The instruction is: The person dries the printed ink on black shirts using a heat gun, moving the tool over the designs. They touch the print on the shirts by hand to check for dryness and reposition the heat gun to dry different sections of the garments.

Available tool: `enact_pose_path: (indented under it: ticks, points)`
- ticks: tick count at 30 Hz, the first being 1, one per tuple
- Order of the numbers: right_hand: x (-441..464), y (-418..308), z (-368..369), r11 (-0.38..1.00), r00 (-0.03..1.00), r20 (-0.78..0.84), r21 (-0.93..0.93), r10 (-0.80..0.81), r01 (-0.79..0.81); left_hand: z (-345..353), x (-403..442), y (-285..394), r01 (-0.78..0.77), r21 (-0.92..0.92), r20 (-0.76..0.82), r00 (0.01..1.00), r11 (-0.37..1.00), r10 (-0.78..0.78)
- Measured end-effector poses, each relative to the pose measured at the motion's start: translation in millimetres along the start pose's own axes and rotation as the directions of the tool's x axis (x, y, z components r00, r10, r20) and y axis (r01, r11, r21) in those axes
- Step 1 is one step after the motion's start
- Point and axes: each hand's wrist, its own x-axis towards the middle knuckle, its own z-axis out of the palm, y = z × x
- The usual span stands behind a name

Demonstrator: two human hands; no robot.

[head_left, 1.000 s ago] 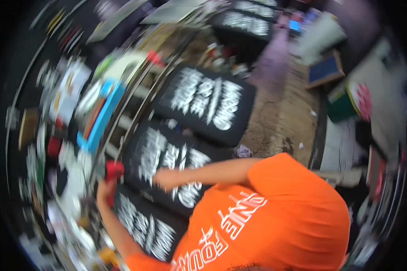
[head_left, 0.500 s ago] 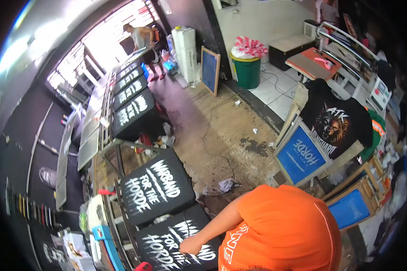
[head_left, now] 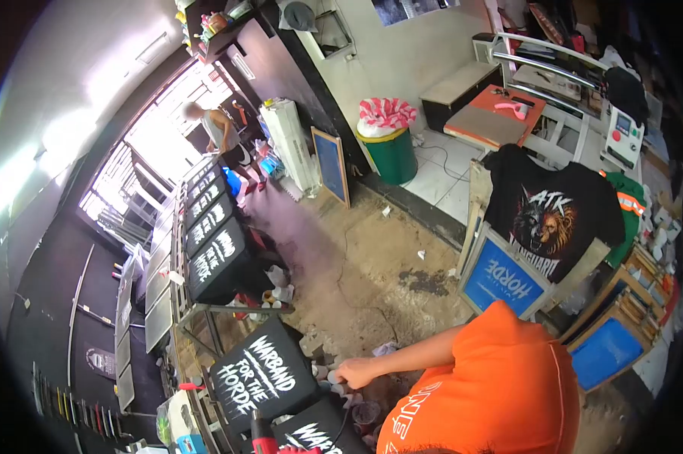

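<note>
Head view: the right hand [head_left: 358,373] is seen with bent fingers, near a black cloth [head_left: 264,372]; whether anything is gripped cannot be told. The left hand is not shown, so its grip cannot be told. At the bottom edge, a red tool [head_left: 263,436] is seen in front of the black cloth. "WARBAND FOR THE HORDE" is written there in white. Beside it, a second cloth [head_left: 322,430] is partly cut off. More black cloths [head_left: 214,246] are lined up farther away, near a person [head_left: 222,135].
</note>
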Motion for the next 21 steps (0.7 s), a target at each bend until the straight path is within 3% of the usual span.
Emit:
enact_pose_path:
  ticks: [2,6,9,10,11,12,13,14,15,16,17,19,20,21]
  points:
    - [0,-3,-20,0.992,0.996,0.012,0.083,-0.091,0.090,73,-7,-49,-0.005,0.068,-0.032,0.999,0.998,0.007]
    - [-22,-37,-81,0.980,0.962,0.222,0.155,-0.161,0.128,191,-13,-139,-0.012,0.118,0.032,0.999,0.993,0.008]
    - [-44,-32,-99,0.972,0.961,0.262,0.234,-0.087,0.025,265,-22,-187,-0.027,0.093,0.044,0.999,0.995,0.023]
    - [-48,-21,-97,0.943,0.966,0.186,0.313,-0.180,0.115,227,4,-211,-0.179,0.316,0.187,0.975,0.932,0.124]
    - [-54,-17,-98,0.938,0.970,0.201,0.343,-0.136,0.061,243,-2,-220,-0.113,0.337,0.003,0.993,0.935,0.119]
    - [-61,-14,-104,0.932,0.969,0.230,0.363,-0.094,0.005,256,-13,-209,-0.108,0.782,0.043,0.992,0.613,0.119]
    - [-68,-13,-102,0.947,0.989,0.070,0.306,-0.129,0.102,250,2,-232,-0.157,0.317,0.120,0.985,0.935,0.125]
    - [-75,-12,-101,0.952,0.981,-0.095,0.239,-0.170,0.188,269,-4,-229,-0.092,0.325,0.113,0.992,0.941,0.057]
    - [-80,-23,-119,0.970,0.998,-0.032,0.236,-0.047,0.053,244,11,-242,0.099,0.288,0.128,0.982,0.952,-0.141]
    - [-84,-36,-134,0.974,0.997,0.020,0.211,0.077,-0.080,279,-3,-227,0.016,0.249,0.212,0.975,0.968,-0.070]
    - [-83,-25,-127,0.976,0.996,0.070,0.206,0.056,-0.069,294,-8,-222,-0.021,0.238,0.257,0.965,0.971,-0.042]
    - [-76,2,-109,0.964,0.973,-0.046,0.158,0.224,-0.214,298,-6,-218,-0.087,0.294,0.350,0.936,0.952,-0.023]
    - [-77,2,-111,0.968,0.978,-0.010,0.146,0.209,-0.206,293,-2,-215,-0.118,0.355,0.395,0.918,0.927,-0.035]
    - [-76,-4,-120,0.970,0.983,-0.092,0.198,0.158,-0.138,293,-5,-203,-0.062,0.384,0.393,0.914,0.921,-0.102]
